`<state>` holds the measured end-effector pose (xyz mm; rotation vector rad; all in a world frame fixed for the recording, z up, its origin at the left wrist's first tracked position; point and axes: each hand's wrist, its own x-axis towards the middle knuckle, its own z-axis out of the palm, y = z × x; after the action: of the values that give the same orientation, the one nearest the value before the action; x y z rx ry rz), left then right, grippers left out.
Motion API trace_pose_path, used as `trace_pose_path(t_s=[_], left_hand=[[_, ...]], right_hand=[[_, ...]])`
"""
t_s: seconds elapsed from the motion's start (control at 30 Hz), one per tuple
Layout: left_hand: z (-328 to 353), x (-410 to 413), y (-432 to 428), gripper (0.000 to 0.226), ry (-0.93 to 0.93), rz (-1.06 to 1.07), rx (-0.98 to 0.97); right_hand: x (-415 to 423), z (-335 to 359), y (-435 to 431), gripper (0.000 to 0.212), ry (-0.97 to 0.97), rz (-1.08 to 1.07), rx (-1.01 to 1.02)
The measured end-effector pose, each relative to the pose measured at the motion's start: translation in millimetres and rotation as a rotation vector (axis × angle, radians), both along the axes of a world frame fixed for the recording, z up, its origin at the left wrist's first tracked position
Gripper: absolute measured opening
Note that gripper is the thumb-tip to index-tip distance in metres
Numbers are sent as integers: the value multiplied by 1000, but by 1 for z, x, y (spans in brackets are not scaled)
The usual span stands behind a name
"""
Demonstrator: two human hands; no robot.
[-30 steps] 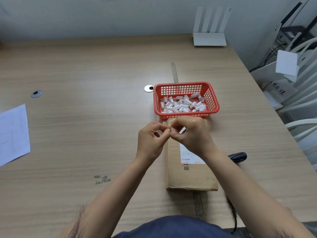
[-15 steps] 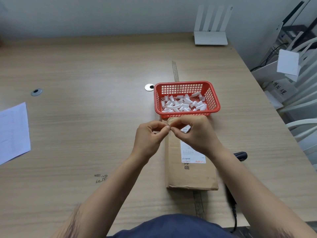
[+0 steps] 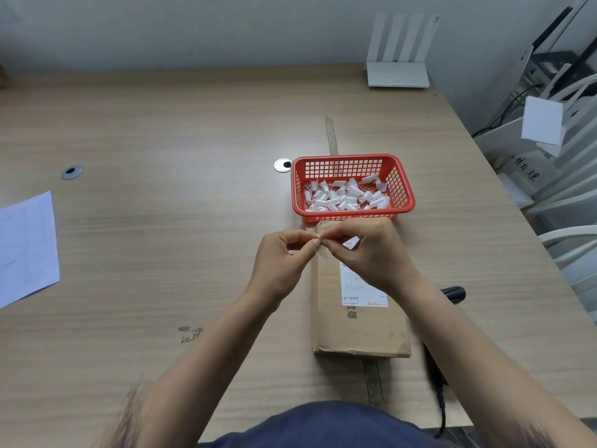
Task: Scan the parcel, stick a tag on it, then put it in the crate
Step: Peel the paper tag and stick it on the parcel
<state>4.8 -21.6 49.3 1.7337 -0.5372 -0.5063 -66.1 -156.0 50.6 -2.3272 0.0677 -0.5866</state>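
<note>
A long brown cardboard parcel point(image 3: 358, 324) with a white shipping label point(image 3: 363, 291) lies flat on the table in front of me. Above its far end my left hand point(image 3: 281, 263) and my right hand point(image 3: 371, 253) meet fingertip to fingertip. Between them they pinch a small, thin, translucent tag point(image 3: 318, 242), which looks partly peeled. Just beyond the hands stands a red mesh basket point(image 3: 402, 189) holding several small white tags point(image 3: 345, 197). A black hand scanner point(image 3: 454, 294) lies right of the parcel, mostly hidden by my right forearm.
A white paper sheet point(image 3: 27, 247) lies at the table's left edge. A white router point(image 3: 399, 74) stands at the back right. Two round cable grommets point(image 3: 71, 172) sit in the tabletop. The scanner's cable point(image 3: 441, 399) runs off the near edge. White chairs and boxes crowd the right side.
Both hands stay together over the parcel's far end, working the small tag; they have shifted slightly away from me. The parcel and basket have not moved.
</note>
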Motion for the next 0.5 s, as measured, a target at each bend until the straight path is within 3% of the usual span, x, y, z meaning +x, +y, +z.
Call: trace_pose_path(t_s=[0.5], left_hand=[[-10,-3,-5,8,-180,105,80]], right_hand=[[2,-6,6,10,-103,-59,-115]])
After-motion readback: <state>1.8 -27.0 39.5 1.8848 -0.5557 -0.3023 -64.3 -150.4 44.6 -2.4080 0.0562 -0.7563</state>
